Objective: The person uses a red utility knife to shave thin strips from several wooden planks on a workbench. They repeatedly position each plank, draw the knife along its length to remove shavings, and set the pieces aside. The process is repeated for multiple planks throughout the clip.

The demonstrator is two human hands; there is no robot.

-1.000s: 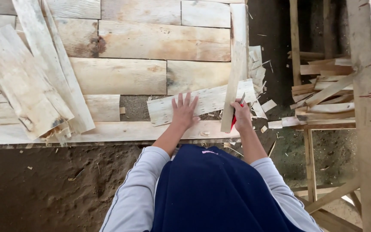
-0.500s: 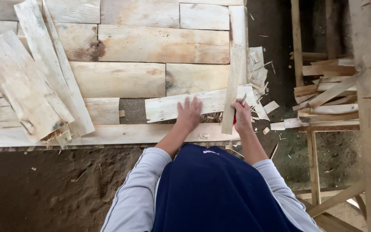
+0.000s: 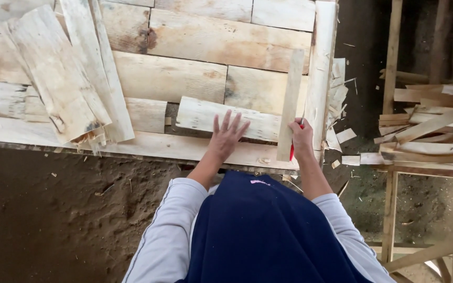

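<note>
- low in the frame, grey sleeves and a dark blue apron over brown dirt.
- left hand [image 3: 226, 137], grip released, fingers spread flat on one short pale plank [image 3: 205, 116] lying crosswise at centre on the bench [image 3: 148, 144].
- right hand [image 3: 302, 139], grip clenched around one red pencil [image 3: 292, 151], steadies one narrow upright strip [image 3: 291, 99] crossing the plank's right end.
- upper left: two loose rough boards [image 3: 58, 73], slanted.
- far right: scrap offcuts [image 3: 425, 136], heaped, uncountable.
</note>
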